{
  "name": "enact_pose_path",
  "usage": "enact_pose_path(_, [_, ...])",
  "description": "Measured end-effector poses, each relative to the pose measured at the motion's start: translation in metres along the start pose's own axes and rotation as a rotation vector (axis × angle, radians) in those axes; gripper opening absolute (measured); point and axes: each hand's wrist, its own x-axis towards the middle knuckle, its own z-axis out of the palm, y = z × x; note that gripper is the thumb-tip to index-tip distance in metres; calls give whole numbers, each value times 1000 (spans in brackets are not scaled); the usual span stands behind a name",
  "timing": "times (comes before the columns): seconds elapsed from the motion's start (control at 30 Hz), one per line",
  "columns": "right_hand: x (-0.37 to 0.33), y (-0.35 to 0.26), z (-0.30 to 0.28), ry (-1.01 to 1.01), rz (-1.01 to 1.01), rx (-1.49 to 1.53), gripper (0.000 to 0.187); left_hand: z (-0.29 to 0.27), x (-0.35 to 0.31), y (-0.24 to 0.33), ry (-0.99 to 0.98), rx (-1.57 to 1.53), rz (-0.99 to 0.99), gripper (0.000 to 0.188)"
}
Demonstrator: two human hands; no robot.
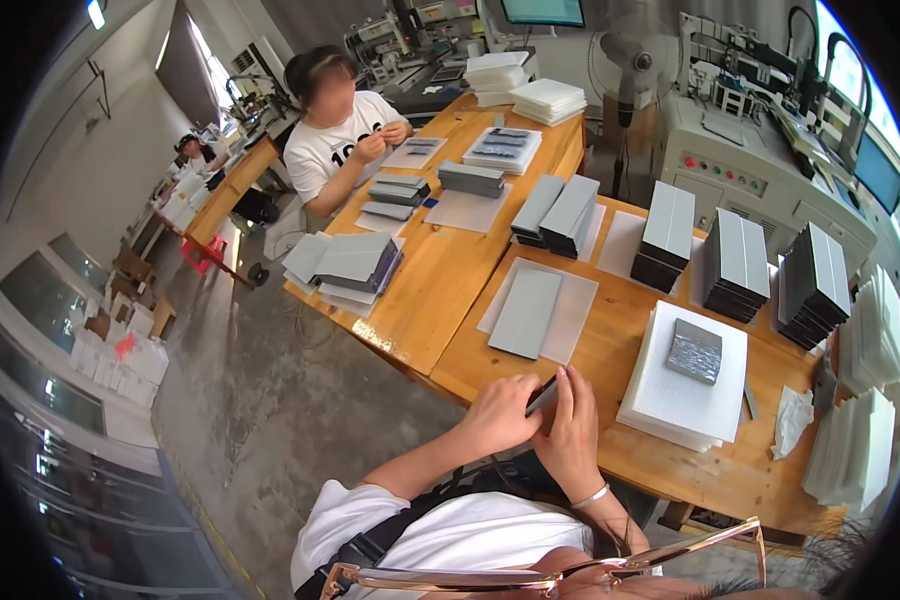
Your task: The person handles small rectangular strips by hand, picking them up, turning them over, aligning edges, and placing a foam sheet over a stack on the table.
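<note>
My left hand (pixel 498 412) and my right hand (pixel 570 425) meet just off the table's front edge. Both are closed on a thin, dark, flat piece (pixel 543 392), most of which the fingers hide. Beyond them on the table, a long grey panel (pixel 526 312) lies on a white sheet (pixel 573 325). To the right stands a thick stack of white sheets (pixel 660 400), topped by a small block with a shiny, mottled grey face (pixel 695 352).
Tall stacks of grey panels (pixel 737 262) line the table's right back. White sheet bundles (pixel 850 445) and a crumpled tissue (pixel 792 422) lie at far right. Across the wooden table (pixel 420 300), a co-worker (pixel 330 140) holds something small near more grey stacks. A fan (pixel 635 65) stands behind.
</note>
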Motion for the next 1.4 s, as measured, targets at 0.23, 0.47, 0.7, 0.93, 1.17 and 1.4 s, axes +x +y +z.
enact_pose_path(0.23, [-1,1,6,-20,124,-8,69,8,3,-1,-57,137,5,27])
enact_pose_path(0.47, [2,2,9,-14,142,8,64,6,4,-1,30,170,125,22])
enact_pose_path(0.7, [1,1,5,18,151,53,58,15,9,7,49,157,139,21])
enact_pose_path(0.93, [-1,2,5,8,176,35,59,14,6,2,-13,171,170,23])
enact_pose_path(1.17, [0,2,3,56,179,11,56,17,6,12,-13,173,150,24])
enact_pose_path(1.4, [-3,5,10,61,178,20,58,6,5,14,4,162,160,17])
